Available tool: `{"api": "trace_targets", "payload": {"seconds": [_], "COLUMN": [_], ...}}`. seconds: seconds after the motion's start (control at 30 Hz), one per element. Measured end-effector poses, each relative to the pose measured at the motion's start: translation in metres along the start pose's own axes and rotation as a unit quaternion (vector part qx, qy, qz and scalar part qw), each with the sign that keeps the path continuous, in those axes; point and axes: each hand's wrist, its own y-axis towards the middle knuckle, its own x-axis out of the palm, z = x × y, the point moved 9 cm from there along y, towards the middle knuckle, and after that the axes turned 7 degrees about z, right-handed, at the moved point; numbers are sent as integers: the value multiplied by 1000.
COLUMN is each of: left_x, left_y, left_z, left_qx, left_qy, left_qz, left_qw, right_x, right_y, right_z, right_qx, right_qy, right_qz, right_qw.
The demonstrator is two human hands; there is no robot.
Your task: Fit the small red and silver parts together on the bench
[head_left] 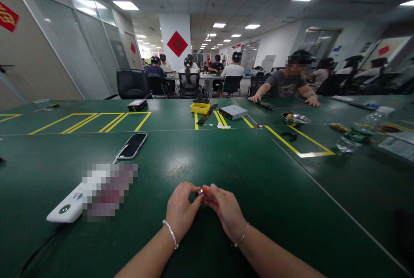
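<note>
Just above the green table (155, 165), my two hands meet over a small orange-and-silver object (200, 191). Its kind is too small to make out. My left hand (181, 206) pinches it between thumb and fingers from the left side. From the other side, the fingertips of my right hand (227, 211) close on its orange end. My fingers hide most of it. Each of my wrists wears a thin silver bracelet.
Left of my hands lie a smartphone (132, 146) and a white device (73, 202) with a cable. Farther back are a yellow basket (200, 108), a grey box (233, 112) and a metal bowl (296, 118). A plastic bottle (354, 139) lies at right. A person (291, 79) sits across the table.
</note>
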Motion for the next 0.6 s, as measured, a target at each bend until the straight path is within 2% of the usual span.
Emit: {"api": "trace_targets", "payload": {"seconds": [0.3, 0.47, 0.6], "left_x": [-2, 3, 9], "left_y": [0, 1, 0], "left_z": [-1, 4, 7], "left_qx": [-8, 9, 24], "left_qy": [-7, 12, 14], "left_qz": [8, -9, -53], "left_qw": [1000, 1000, 998], "right_x": [5, 5, 0], "right_y": [-4, -4, 3], "right_z": [7, 0, -20], "right_qx": [55, -4, -76], "right_qy": [52, -36, -139], "right_qz": [-40, -34, -14], "right_qw": [996, 999, 987]}}
